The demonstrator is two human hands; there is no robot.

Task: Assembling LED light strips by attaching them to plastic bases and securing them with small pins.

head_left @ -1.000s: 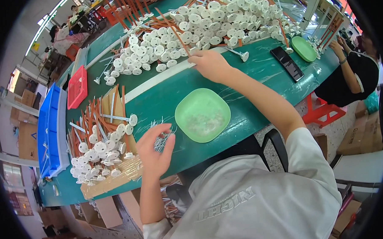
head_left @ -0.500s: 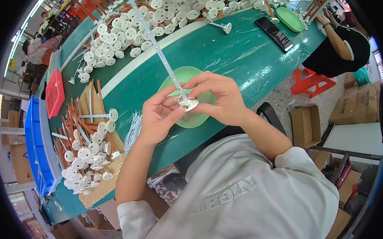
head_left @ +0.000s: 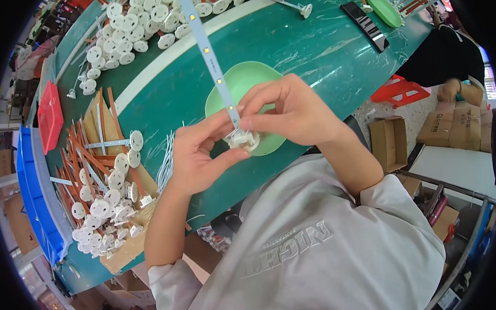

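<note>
Between my two hands is a narrow white LED strip (head_left: 212, 63) with small yellow chips, its lower end at a round white plastic cap (head_left: 244, 141). My left hand (head_left: 201, 154) is closed on the cap, thumb below and fingers at its far side. With thumb and fingers pinched, my right hand (head_left: 287, 112) grips the strip's lower end just above the cap. Thin white wires show around the joint, though the fingers partly hide them. Behind and below the hands is a light green bowl (head_left: 250, 73) on the green table (head_left: 197, 99).
A heap of white round-capped strips (head_left: 129, 28) covers the far left; another pile (head_left: 105, 206) lies on cardboard beside white wires (head_left: 166, 163). At left are a red basket (head_left: 50, 118) and blue tray (head_left: 36, 195). A black phone (head_left: 365, 26) lies far right, near another person (head_left: 446, 55).
The cap has turned from its flat side toward its wired inner side. My right hand has shifted from the cap to the strip's end, and the view has moved slightly.
</note>
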